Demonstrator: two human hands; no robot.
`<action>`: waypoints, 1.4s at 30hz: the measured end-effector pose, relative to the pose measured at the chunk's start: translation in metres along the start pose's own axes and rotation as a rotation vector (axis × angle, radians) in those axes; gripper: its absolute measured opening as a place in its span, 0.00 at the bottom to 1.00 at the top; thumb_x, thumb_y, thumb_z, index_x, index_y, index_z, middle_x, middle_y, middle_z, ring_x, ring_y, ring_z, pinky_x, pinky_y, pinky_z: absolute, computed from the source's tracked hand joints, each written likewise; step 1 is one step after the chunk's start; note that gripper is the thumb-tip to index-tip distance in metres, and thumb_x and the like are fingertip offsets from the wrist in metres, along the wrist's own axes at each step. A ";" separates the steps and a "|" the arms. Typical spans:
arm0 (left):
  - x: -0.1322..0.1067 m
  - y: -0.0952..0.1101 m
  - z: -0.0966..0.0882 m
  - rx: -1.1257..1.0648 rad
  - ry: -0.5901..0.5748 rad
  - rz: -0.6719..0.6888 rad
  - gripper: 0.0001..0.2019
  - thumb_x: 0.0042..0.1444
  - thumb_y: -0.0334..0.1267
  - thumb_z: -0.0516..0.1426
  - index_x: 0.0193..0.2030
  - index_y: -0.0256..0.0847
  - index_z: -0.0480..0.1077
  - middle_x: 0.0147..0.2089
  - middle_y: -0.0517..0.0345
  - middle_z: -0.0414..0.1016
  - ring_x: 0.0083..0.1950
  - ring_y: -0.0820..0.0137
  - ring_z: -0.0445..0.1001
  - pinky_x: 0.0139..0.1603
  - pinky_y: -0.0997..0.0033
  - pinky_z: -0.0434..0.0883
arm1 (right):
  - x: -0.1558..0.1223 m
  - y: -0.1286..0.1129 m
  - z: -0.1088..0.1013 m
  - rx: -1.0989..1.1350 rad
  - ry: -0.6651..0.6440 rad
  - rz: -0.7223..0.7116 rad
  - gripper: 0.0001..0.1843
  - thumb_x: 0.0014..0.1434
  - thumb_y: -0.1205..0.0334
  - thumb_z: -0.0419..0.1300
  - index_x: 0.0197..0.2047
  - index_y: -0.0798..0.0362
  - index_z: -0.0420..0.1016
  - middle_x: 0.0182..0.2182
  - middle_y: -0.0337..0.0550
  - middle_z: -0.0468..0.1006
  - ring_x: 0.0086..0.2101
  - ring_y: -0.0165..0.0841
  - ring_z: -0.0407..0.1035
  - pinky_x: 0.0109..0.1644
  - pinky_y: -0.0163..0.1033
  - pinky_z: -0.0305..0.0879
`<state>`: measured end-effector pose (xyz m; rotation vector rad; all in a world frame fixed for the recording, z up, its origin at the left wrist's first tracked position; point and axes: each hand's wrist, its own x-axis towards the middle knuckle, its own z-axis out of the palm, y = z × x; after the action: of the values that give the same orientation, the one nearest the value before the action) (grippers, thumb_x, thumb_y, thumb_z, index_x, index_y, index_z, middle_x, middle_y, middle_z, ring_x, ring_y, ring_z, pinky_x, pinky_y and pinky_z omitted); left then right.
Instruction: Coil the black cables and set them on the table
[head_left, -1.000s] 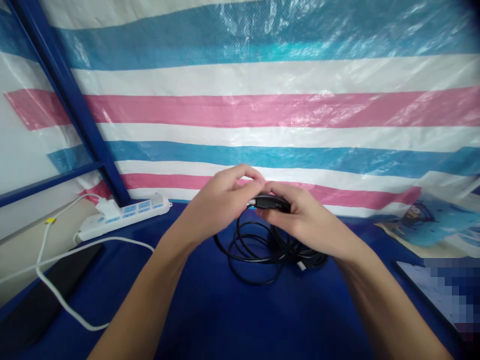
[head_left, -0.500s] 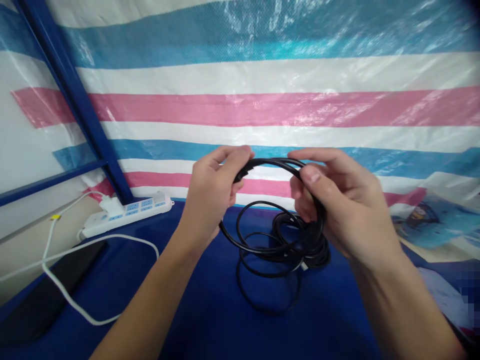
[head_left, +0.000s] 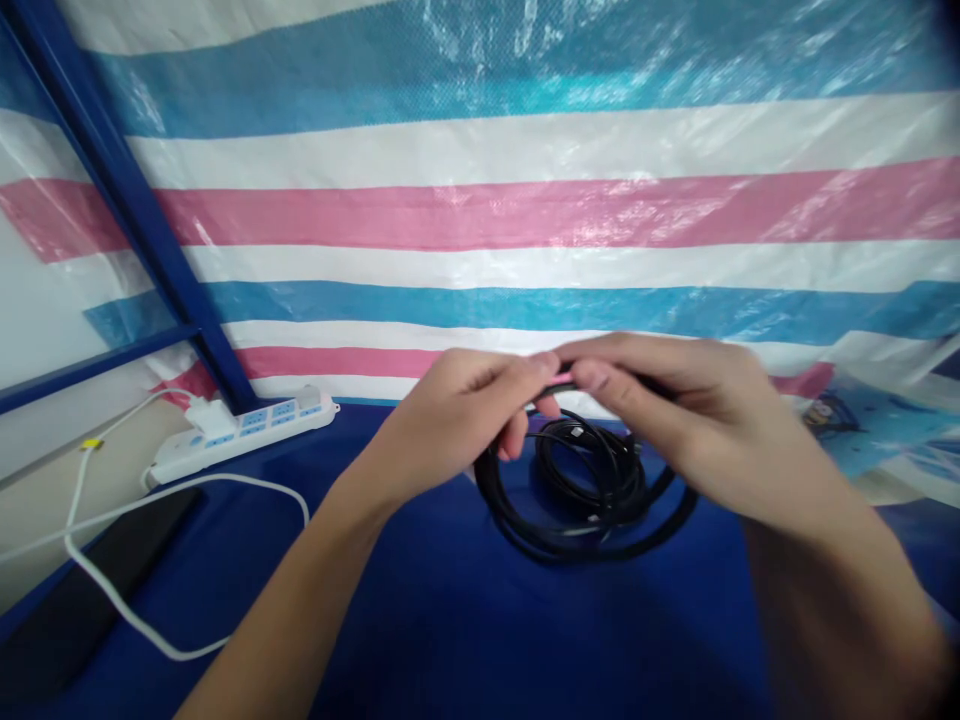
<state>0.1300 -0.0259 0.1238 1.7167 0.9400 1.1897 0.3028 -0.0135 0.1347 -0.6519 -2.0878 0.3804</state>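
A black cable [head_left: 577, 552] hangs in a round coil of several loops between my two hands. My left hand [head_left: 472, 415] pinches the top of the coil from the left, thumb uppermost. From the right, my right hand [head_left: 667, 405] grips the same top stretch, its thumb close to the left one. Only a short piece of cable shows between the thumbs; the rest there is hidden by my fingers. Behind the held loops, a second coiled black cable [head_left: 551, 465] lies on the blue tabletop [head_left: 480, 640].
At the left, a white power strip [head_left: 251, 440] has a white charger [head_left: 210, 415] plugged in. Its white cable [head_left: 135, 610] loops over a flat black object [head_left: 97, 580]. A striped plastic sheet [head_left: 480, 220] hangs behind. A blue printed bag [head_left: 862, 425] lies at right.
My hands have come together and slightly lower along the top of the coil. The loose loops that trailed onto the table are now gathered into the held ring.
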 end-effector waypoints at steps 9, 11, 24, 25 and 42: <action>0.003 0.005 0.006 -0.462 0.255 -0.030 0.25 0.57 0.50 0.53 0.17 0.42 0.48 0.12 0.70 0.42 0.11 0.81 0.47 0.15 0.77 0.55 | 0.000 -0.003 0.024 0.004 0.312 0.094 0.14 0.65 0.54 0.51 0.49 0.47 0.73 0.22 0.37 0.68 0.23 0.28 0.65 0.25 0.34 0.59; 0.004 0.006 0.003 -0.497 0.386 0.013 0.24 0.58 0.51 0.52 0.17 0.42 0.48 0.13 0.70 0.42 0.11 0.81 0.47 0.15 0.77 0.56 | 0.000 -0.001 0.031 0.056 0.412 0.122 0.16 0.65 0.54 0.51 0.52 0.46 0.71 0.23 0.37 0.68 0.23 0.29 0.65 0.25 0.35 0.60; -0.004 0.011 -0.004 -0.329 0.045 -0.151 0.20 0.56 0.46 0.54 0.18 0.38 0.60 0.14 0.69 0.43 0.13 0.83 0.42 0.14 0.78 0.42 | -0.001 -0.007 0.019 -0.158 0.128 -0.041 0.13 0.65 0.59 0.51 0.46 0.49 0.75 0.26 0.39 0.73 0.23 0.28 0.65 0.28 0.36 0.60; -0.004 0.012 -0.003 -0.373 0.113 -0.120 0.20 0.56 0.45 0.55 0.18 0.39 0.58 0.14 0.69 0.41 0.14 0.83 0.41 0.14 0.78 0.42 | -0.001 -0.007 0.022 -0.116 0.212 -0.010 0.13 0.65 0.59 0.52 0.48 0.49 0.74 0.24 0.38 0.70 0.21 0.28 0.63 0.25 0.36 0.59; -0.010 0.022 -0.009 -0.493 -0.123 -0.248 0.21 0.59 0.46 0.52 0.18 0.40 0.54 0.14 0.69 0.40 0.14 0.84 0.37 0.11 0.82 0.40 | -0.007 -0.006 0.005 0.152 0.147 0.059 0.12 0.63 0.59 0.56 0.47 0.43 0.77 0.18 0.34 0.63 0.16 0.24 0.56 0.15 0.30 0.52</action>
<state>0.1209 -0.0413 0.1428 1.2261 0.6889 1.0321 0.2999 -0.0223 0.1302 -0.6325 -1.8837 0.5039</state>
